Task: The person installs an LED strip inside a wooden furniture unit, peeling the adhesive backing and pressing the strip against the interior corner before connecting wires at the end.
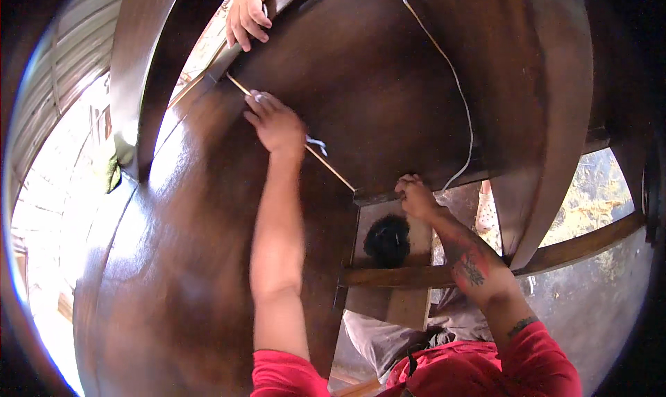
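My left hand (277, 125) lies over a thin pale strip (329, 166) that runs diagonally across a dark brown, glossy wooden panel (201, 258). Its fingers are bent together, with a small whitish bit showing at them; what they hold is mostly hidden. A bluish-white scrap (317, 145) sticks out beside the wrist. My right hand (418, 197) is closed at the lower edge of the dark wooden board (361, 71), near the strip's lower end. Its curled fingers hide whatever is in them.
Another person's hand (248, 19) rests on the wooden rim at the top. A white cord (458, 91) hangs across the dark board. Curved wooden posts (555, 112) and a rail (583, 244) stand at right. A dark-haired head (387, 241) shows below the board.
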The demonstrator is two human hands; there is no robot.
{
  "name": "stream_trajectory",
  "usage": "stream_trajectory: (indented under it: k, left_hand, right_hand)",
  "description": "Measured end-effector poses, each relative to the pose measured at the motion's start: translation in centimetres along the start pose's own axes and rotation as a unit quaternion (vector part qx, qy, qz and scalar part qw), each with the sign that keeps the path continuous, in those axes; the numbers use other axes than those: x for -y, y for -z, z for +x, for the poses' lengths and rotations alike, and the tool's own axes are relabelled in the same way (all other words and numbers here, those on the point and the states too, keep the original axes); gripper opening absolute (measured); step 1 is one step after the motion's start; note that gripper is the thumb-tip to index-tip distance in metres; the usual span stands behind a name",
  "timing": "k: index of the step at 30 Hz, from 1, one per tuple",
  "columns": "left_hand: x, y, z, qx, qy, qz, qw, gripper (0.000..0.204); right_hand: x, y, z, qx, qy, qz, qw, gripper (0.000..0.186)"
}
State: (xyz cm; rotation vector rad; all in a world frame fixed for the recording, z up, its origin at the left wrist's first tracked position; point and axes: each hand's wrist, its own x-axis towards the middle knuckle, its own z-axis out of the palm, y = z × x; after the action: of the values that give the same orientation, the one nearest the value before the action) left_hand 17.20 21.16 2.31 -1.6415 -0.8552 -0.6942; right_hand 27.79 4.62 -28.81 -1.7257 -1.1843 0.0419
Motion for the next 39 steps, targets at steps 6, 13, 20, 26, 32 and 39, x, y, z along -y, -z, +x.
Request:
stream_trajectory:
  k: [6, 13, 20, 26, 32, 39]
  left_hand:
    - [3.7, 0.5, 2.4, 0.083, -0.169, 0.200, 0.962, 0.051]
    - [1.4, 0.3, -0.2, 0.135, -0.211, 0.226, 0.941, 0.049]
    - [-3.1, 0.7, -5.7, 0.117, -0.242, 0.269, 0.925, 0.049]
    - [-7.7, 0.9, -10.6, 0.175, -0.261, 0.206, 0.927, 0.046]
    - [-8.7, 0.2, -14.2, 0.213, -0.278, 0.165, 0.922, 0.048]
    - [-5.1, 1.1, -11.3, 0.175, -0.327, 0.158, 0.915, 0.048]
  right_hand:
    - [-1.5, 0.6, -1.0, -0.001, 0.060, -0.051, 0.997, 0.032]
    - [-0.9, 0.6, -1.1, 0.015, 0.002, 0.047, 0.999, 0.032]
    - [-1.6, 0.4, -1.0, -0.040, 0.076, 0.021, 0.996, 0.024]
    - [-1.4, 0.9, -0.8, -0.023, 0.040, 0.029, 0.999, 0.024]
    - [-1.0, 0.3, -0.9, 0.012, 0.013, 0.035, 0.999, 0.031]
    - [-1.9, 0.8, -0.4, -0.040, 0.062, -0.012, 0.997, 0.026]
